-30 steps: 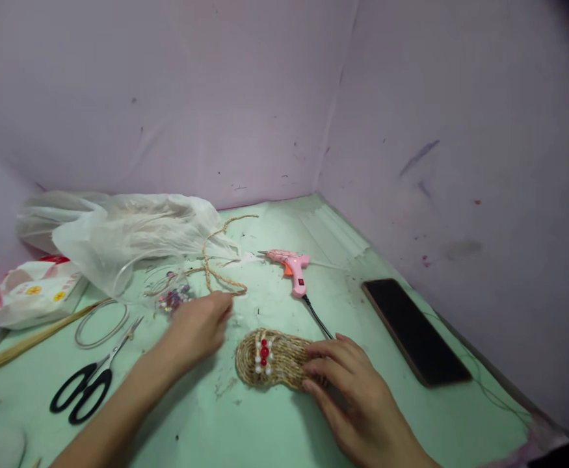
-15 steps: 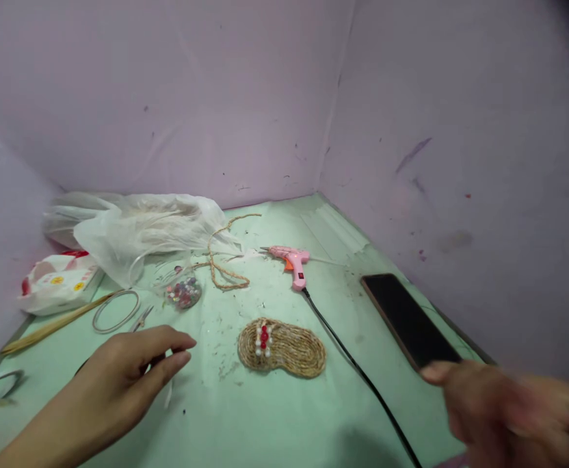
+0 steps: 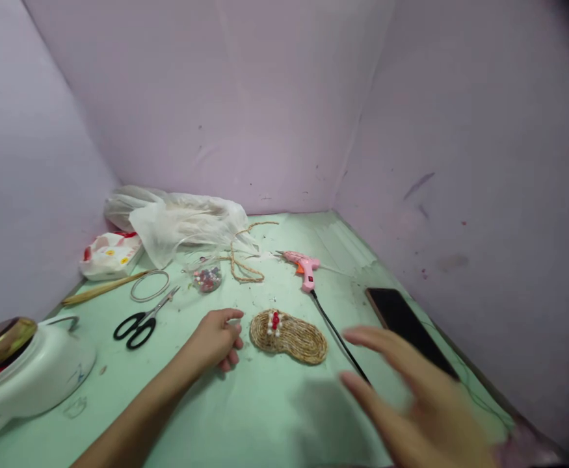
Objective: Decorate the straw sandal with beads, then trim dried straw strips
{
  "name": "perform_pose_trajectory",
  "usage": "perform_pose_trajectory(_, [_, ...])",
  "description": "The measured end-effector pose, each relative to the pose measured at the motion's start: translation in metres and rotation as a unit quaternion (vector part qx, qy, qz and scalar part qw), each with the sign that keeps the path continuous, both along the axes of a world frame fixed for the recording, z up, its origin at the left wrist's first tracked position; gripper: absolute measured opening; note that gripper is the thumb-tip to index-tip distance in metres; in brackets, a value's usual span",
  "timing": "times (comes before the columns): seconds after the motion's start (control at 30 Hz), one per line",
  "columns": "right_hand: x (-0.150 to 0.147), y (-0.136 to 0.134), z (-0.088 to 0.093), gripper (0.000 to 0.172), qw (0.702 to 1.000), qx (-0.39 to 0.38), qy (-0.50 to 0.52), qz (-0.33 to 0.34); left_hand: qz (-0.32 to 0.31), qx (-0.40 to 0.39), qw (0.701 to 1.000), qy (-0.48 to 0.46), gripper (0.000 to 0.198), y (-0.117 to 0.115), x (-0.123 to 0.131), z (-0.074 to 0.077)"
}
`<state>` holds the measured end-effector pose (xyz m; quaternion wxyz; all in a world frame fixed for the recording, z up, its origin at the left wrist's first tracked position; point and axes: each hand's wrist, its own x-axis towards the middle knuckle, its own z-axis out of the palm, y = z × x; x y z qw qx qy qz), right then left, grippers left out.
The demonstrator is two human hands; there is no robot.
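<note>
A sole-shaped piece of coiled jute rope (image 3: pixel 298 339) lies flat on the green table, with red and white beads (image 3: pixel 275 322) at its left end. My left hand (image 3: pixel 220 338) is just left of it, apart from it, fingers loosely spread and holding nothing. Blurred by motion, my right hand (image 3: pixel 411 396) hovers at the lower right with thumb and forefinger apart and nothing between them. A pink glue gun (image 3: pixel 304 265) rests behind the jute piece, its black cord (image 3: pixel 335 331) running toward my right hand. Beside that hand lies a dark phone (image 3: pixel 408 328).
Black-handled scissors (image 3: pixel 142 320), a wire coil (image 3: pixel 149 285) and a bag of beads (image 3: pixel 207 276) lie on the left. Behind them are a white plastic bag (image 3: pixel 186 218), a tissue pack (image 3: pixel 111 255) and loose twine (image 3: pixel 235 260). A white lamp-like object (image 3: pixel 54 370) stands front left.
My left hand has moved right, closer to the jute piece, uncovering the scissors. My right hand has come inward from the phone's near end, its fingers opening. The camera view has shifted left.
</note>
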<state>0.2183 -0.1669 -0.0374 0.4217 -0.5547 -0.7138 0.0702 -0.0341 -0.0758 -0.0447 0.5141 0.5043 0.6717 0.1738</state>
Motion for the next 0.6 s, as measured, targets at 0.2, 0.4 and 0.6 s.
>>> perform_pose_trajectory(0.2, [-0.048,0.062,-0.023,0.036,0.968,-0.188,-0.154,0.068,0.037,0.025,0.996,-0.078,0.048,-0.001,0.012,0.004])
perform_pose_trajectory(0.4, [-0.066,0.055,-0.014,0.036,0.954,-0.288,-0.076,0.023,0.036,0.151,0.985,-0.072,0.046,0.025,0.017,0.007])
perform_pose_trajectory(0.6, [-0.057,0.062,-0.015,0.03,0.94,-0.339,-0.027,0.009,0.029,0.19,0.98,0.058,0.034,0.043,-0.002,-0.008])
